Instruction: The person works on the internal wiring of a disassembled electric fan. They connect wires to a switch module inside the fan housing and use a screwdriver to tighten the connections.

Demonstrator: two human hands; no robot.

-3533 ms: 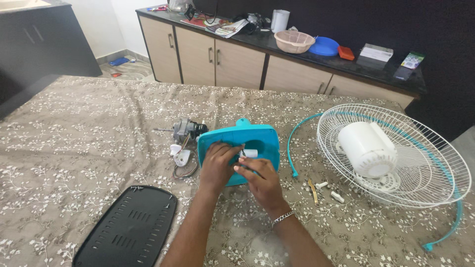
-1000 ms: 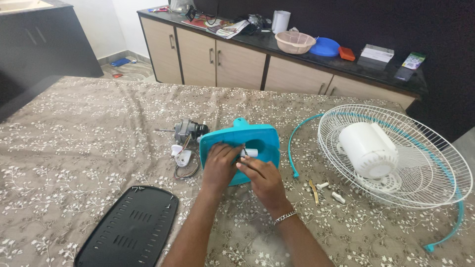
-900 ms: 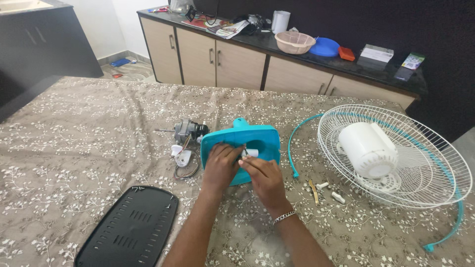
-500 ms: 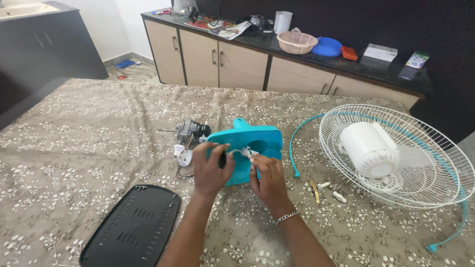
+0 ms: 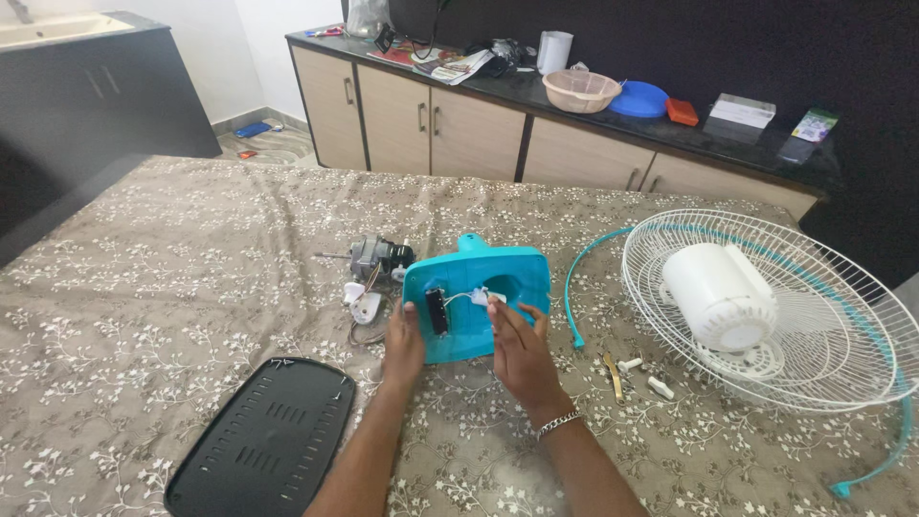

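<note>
The teal housing (image 5: 479, 302) stands tilted near the middle of the bed (image 5: 144, 287), well in from every edge. The left hand (image 5: 404, 340) clasps its lower left corner, thumb on the face beside a small black part (image 5: 437, 311). The right hand (image 5: 517, 345) has its fingertips (image 5: 500, 308) pinched around a little white connector (image 5: 481, 297) at the round opening; whether they fully clamp it I cannot tell, as the piece is tiny in this view.

To do this well, keep the left hand bracing the housing so it doesn't rock, and work the connector by its body, not by the thin wires. The motor (image 5: 378, 257) just behind, still wired, wants slack. The screws (image 5: 643, 373) by the grille (image 5: 766, 306) should stay undisturbed.
</note>
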